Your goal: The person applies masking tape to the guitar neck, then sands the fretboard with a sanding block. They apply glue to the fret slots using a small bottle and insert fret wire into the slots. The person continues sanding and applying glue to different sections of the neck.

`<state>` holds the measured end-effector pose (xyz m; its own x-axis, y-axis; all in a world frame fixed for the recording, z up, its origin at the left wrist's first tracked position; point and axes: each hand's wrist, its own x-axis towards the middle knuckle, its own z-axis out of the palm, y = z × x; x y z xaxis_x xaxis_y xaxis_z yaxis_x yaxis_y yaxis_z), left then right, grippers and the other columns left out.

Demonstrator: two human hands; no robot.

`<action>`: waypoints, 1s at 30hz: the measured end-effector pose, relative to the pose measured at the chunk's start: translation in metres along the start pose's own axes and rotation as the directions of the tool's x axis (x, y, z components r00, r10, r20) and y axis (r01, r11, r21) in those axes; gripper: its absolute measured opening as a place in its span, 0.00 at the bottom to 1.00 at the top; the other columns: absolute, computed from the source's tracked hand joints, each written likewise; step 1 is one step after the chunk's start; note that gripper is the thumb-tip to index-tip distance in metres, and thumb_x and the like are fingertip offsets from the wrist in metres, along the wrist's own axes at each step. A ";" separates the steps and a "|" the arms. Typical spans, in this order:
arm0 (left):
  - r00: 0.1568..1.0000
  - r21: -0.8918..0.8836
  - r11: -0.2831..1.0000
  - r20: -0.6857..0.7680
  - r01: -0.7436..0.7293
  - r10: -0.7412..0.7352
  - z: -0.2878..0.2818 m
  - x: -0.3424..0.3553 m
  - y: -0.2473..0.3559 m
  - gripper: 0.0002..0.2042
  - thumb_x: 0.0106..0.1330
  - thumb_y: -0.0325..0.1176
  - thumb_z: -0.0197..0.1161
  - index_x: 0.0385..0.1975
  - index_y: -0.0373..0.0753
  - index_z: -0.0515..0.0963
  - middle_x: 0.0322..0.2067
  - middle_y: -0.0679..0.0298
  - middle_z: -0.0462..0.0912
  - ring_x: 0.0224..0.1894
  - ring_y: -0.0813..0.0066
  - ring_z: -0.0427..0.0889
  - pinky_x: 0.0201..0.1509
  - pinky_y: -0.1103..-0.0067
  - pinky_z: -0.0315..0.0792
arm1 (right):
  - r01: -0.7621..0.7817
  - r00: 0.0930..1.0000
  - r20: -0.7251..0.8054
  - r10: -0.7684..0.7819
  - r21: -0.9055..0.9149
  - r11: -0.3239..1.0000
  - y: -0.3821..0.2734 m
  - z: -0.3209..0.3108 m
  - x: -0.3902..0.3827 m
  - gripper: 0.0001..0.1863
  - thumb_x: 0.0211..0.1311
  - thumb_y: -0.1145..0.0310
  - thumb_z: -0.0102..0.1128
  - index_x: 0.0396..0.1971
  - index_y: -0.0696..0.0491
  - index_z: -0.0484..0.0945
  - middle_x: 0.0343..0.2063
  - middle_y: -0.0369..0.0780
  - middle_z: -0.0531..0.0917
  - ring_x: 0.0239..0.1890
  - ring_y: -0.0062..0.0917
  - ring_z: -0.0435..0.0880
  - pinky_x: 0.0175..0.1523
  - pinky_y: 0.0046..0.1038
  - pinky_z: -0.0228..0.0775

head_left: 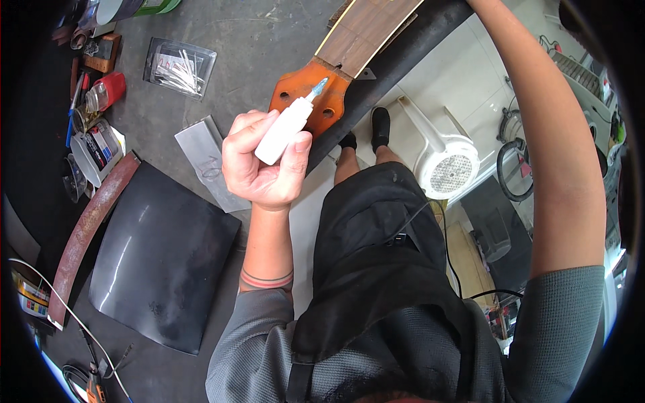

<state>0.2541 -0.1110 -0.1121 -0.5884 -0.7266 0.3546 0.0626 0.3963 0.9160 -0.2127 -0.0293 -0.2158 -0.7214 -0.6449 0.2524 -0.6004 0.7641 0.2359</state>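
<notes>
My left hand [262,158] is closed around a small white squeeze bottle [285,131]. The bottle tilts up and to the right, and its narrow bluish tip [320,87] shows over the orange headstock [329,101] of a guitar neck. Whether the tip touches the wood I cannot tell. Beyond the headstock runs the brown fretboard [369,30], with a dark notch at its near end. My right arm [537,114] reaches up past the top edge of the view, so the right hand is out of sight.
On the grey workbench [262,40] lie a clear tray [178,67] of white sticks, a flat grey block [208,161], a curved black sheet [164,255] and a rusty curved strip [91,235]. A red-capped jar [106,91] stands at left. A white stool [447,164] is on the floor.
</notes>
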 end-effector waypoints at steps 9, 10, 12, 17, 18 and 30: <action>0.976 -0.191 0.966 -0.097 0.173 -0.194 -0.003 0.003 -0.006 0.14 0.78 0.33 0.72 0.53 0.31 0.78 0.38 0.50 0.86 0.36 0.70 0.81 0.43 0.74 0.75 | 0.032 0.998 0.051 -0.028 -0.085 0.996 -0.004 -0.012 -0.006 0.42 0.74 0.49 0.61 0.81 0.57 0.67 0.80 0.57 0.65 0.80 0.54 0.63 0.82 0.52 0.55; 0.952 -0.343 0.901 -0.050 0.267 -0.301 -0.004 0.012 0.003 0.16 0.82 0.38 0.69 0.57 0.34 0.77 0.44 0.53 0.85 0.38 0.70 0.80 0.41 0.73 0.73 | 0.037 0.995 0.092 -0.028 -0.097 0.995 -0.008 -0.019 0.000 0.42 0.74 0.49 0.60 0.81 0.57 0.67 0.80 0.57 0.65 0.80 0.54 0.62 0.83 0.52 0.55; 0.894 -0.634 0.714 -0.079 0.297 -0.442 -0.002 0.028 0.008 0.20 0.81 0.43 0.71 0.60 0.36 0.77 0.50 0.59 0.82 0.42 0.72 0.77 0.42 0.73 0.71 | 0.040 0.999 0.001 -0.040 -0.044 0.998 -0.003 -0.005 -0.007 0.40 0.75 0.48 0.59 0.79 0.56 0.71 0.80 0.57 0.66 0.82 0.55 0.60 0.84 0.54 0.51; 0.849 -0.741 0.515 0.141 0.432 -0.509 -0.012 0.075 0.001 0.25 0.78 0.47 0.74 0.65 0.39 0.76 0.53 0.64 0.79 0.42 0.74 0.72 0.42 0.73 0.68 | -0.012 1.000 0.011 0.010 0.194 0.981 0.005 -0.002 -0.003 0.55 0.71 0.26 0.61 0.80 0.59 0.67 0.78 0.56 0.70 0.81 0.53 0.62 0.87 0.47 0.51; 0.838 -0.717 0.504 0.211 0.482 -0.503 -0.010 0.088 0.004 0.25 0.78 0.47 0.74 0.65 0.40 0.76 0.53 0.64 0.78 0.41 0.74 0.71 0.41 0.73 0.68 | -0.065 0.983 -0.135 0.122 0.368 0.928 -0.005 -0.005 -0.005 0.53 0.72 0.28 0.61 0.79 0.60 0.68 0.77 0.56 0.71 0.79 0.53 0.64 0.86 0.47 0.51; 0.961 0.345 0.926 0.167 0.151 -0.219 0.110 0.344 -0.083 0.22 0.68 0.42 0.82 0.54 0.32 0.87 0.40 0.63 0.91 0.38 0.73 0.86 0.48 0.72 0.80 | -0.111 0.993 0.006 0.116 0.328 0.938 -0.017 -0.049 -0.006 0.37 0.71 0.52 0.62 0.74 0.58 0.75 0.69 0.54 0.74 0.74 0.51 0.68 0.87 0.55 0.46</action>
<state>-0.0426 -0.3323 -0.0868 -0.7140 -0.6915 0.1092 -0.3091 0.4514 0.8371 -0.1811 -0.0391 -0.1755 -0.7882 -0.5518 0.2725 -0.5960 0.7947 -0.1148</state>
